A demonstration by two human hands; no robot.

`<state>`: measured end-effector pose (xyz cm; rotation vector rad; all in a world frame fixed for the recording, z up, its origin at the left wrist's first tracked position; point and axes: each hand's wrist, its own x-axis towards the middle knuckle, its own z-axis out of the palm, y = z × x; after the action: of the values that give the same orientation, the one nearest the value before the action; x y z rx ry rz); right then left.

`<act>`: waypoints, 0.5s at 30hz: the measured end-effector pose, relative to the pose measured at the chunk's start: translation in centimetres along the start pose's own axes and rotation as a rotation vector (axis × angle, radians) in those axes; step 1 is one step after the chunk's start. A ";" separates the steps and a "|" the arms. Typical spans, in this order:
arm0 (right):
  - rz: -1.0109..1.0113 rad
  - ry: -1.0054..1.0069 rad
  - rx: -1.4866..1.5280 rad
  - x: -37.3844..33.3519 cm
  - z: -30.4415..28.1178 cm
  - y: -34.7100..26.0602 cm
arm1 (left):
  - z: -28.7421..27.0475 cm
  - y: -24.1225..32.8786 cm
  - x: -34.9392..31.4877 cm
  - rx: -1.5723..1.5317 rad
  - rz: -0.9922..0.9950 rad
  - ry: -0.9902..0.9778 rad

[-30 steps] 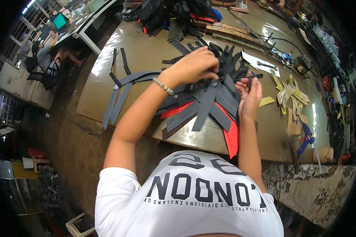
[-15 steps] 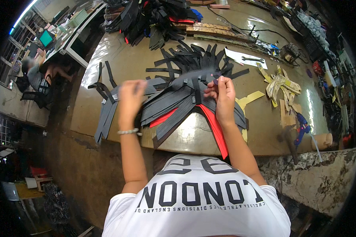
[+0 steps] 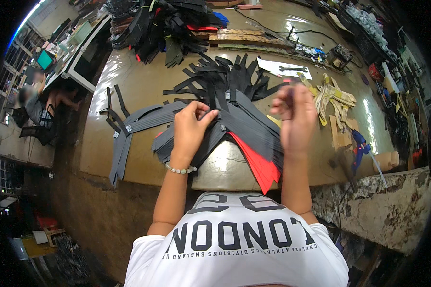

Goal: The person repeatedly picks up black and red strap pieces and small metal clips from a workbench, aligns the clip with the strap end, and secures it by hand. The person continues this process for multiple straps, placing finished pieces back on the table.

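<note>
While working at the grey straps (image 3: 254, 129) in the centre of the frame, could skew loosely overlapped layers by tugging one. With thumb and forefinger of the left hand (image 3: 190, 124) drawn close there, cannot tell whether pinching a strap; with the right hand (image 3: 298, 112) blurred at centre right, cannot tell its grip either. Brushing past, might sweep the red pieces (image 3: 257, 166) over the lower edge of the worktop (image 3: 143, 165).
</note>
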<state>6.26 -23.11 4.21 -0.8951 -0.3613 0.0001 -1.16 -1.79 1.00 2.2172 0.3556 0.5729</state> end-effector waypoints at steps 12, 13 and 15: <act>-0.160 -0.108 -0.738 -2.0 2.3 9.7 | 1.5 -2.6 1.0 -0.306 -0.143 -0.173; -0.210 -0.126 -0.752 -2.0 2.6 9.5 | 1.6 -2.7 0.9 -0.325 -0.122 -0.165; -0.194 -0.111 -0.771 -1.9 2.8 9.3 | 1.7 -2.8 0.8 -0.335 -0.159 -0.137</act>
<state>5.02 -15.39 -1.82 -1.6209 -0.5661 -0.2858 0.20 -0.82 -1.90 1.8749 0.3341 0.3623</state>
